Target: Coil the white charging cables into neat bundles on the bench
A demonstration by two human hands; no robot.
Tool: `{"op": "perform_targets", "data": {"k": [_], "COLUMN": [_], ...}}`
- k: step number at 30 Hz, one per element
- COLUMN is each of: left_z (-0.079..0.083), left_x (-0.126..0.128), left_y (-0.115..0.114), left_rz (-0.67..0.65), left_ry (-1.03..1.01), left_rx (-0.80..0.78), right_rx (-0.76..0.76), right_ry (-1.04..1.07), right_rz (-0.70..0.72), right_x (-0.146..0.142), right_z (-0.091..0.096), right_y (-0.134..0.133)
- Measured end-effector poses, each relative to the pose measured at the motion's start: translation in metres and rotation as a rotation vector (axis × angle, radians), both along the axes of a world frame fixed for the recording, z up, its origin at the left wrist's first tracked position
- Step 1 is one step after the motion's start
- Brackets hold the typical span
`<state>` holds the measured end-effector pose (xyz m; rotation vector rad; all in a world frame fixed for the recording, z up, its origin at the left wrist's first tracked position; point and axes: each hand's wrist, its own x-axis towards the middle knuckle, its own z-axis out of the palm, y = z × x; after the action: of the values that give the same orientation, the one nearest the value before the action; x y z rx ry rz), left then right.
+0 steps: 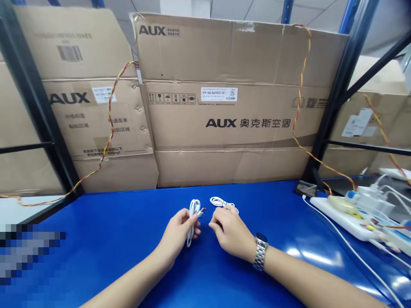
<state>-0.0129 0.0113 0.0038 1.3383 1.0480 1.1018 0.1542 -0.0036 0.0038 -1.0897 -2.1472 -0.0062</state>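
Note:
A bundled white charging cable (192,216) is pinched upright between the thumb and fingers of my left hand (180,226). Its plug end sticks out to the right above my thumb. To the right, my right hand (231,229) is closed with its fingers curled inward, apart from that bundle; whatever its fingertips may hold is hidden. A second coiled white cable (218,201), bound with a dark tie, lies on the blue tabletop (128,239) just beyond my right hand, which covers part of it.
Large cardboard boxes (247,167) stand along the back edge. At the right lie a white power strip (343,218) with plugged-in chargers (374,201) and a small dark device (305,189). A white cord (346,244) runs toward the front. Twisted red-yellow wires (111,115) hang at both sides.

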Motion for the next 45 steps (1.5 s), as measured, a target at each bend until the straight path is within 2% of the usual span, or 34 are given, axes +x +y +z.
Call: {"op": "perform_targets", "data": {"k": [5,9,13,19,25,33,36,39,45], "left_z": [0.009,0.017,0.018,0.010,0.006,0.023,0.021,0.012,0.005], "left_x": [-0.001,-0.001,0.000,0.004,0.006,-0.007,-0.009,-0.008,-0.005], "left_y": [-0.007,-0.012,-0.012,-0.011,-0.011,-0.012,-0.010,-0.006,-0.002], "left_rz": [-0.027,-0.133,-0.173,-0.087,-0.042,0.103,0.127,0.092,0.033], "left_ry": [-0.043,-0.051,-0.059,-0.090,-0.081,-0.081,-0.074,-0.062,-0.077], "left_rx": [0.062,0.037,0.018,-0.030,-0.007,0.047,-0.026,-0.130,-0.180], "right_rx": [-0.153,-0.262,-0.215,-0.093,-0.065,-0.113,-0.135,-0.153,-0.175], "right_ry": [0.160,0.272,0.240,0.163,0.125,0.173,0.148,0.120,0.206], "right_rz": [-0.013,-0.006,-0.063,-0.166,-0.219,-0.375,-0.351,-0.313,-0.280], "right_x": [0.004,0.009,0.013,0.015,0.012,0.037,0.037,0.031,0.023], "right_z": [0.002,0.001,-0.001,0.003,0.005,-0.003,-0.007,-0.010,0.000], "right_y": [0.009,0.018,0.022,0.021,0.016,0.044,0.046,0.041,0.031]}}
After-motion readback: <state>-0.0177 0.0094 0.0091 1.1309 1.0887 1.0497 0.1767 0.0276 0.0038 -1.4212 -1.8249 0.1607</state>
